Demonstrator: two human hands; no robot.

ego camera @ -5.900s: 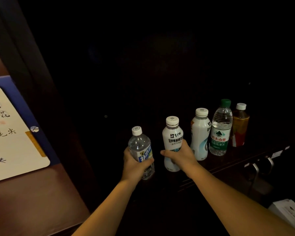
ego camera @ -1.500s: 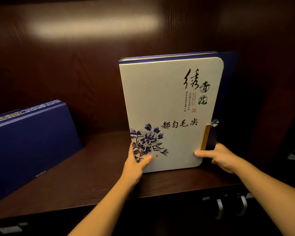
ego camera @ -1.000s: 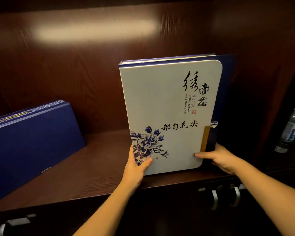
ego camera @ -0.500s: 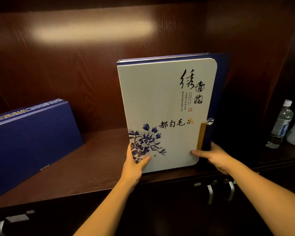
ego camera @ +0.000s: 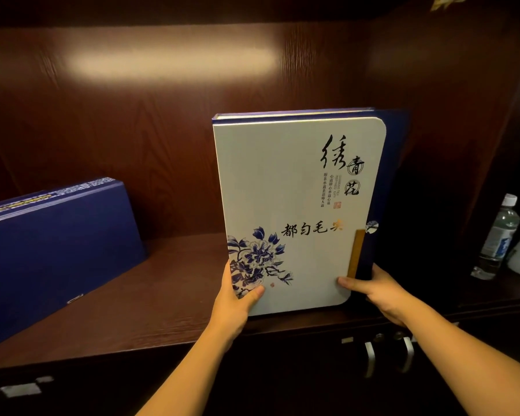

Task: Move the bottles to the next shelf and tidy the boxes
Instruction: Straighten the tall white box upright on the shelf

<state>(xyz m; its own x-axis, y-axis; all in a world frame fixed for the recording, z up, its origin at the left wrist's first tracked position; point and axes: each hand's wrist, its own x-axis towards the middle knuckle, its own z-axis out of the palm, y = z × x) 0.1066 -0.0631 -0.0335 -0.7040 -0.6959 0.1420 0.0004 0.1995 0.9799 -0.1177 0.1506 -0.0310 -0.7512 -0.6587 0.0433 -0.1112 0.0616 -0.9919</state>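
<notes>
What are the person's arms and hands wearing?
Nothing at all. Both forearms are bare, with no sleeves in view. The left hand and the right hand have no gloves, and no rings, watch or bracelet can be seen on the fingers or wrists. The fingernails look short and plain.

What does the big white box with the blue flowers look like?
The big white box with blue flowers stands upright on the dark wooden shelf. Its flat white front has rounded right corners, black brush writing, a blue painted flower at lower left and a tan strip near the right edge. A dark blue backing shows behind it. The left hand and right hand hold its bottom corners.
</notes>
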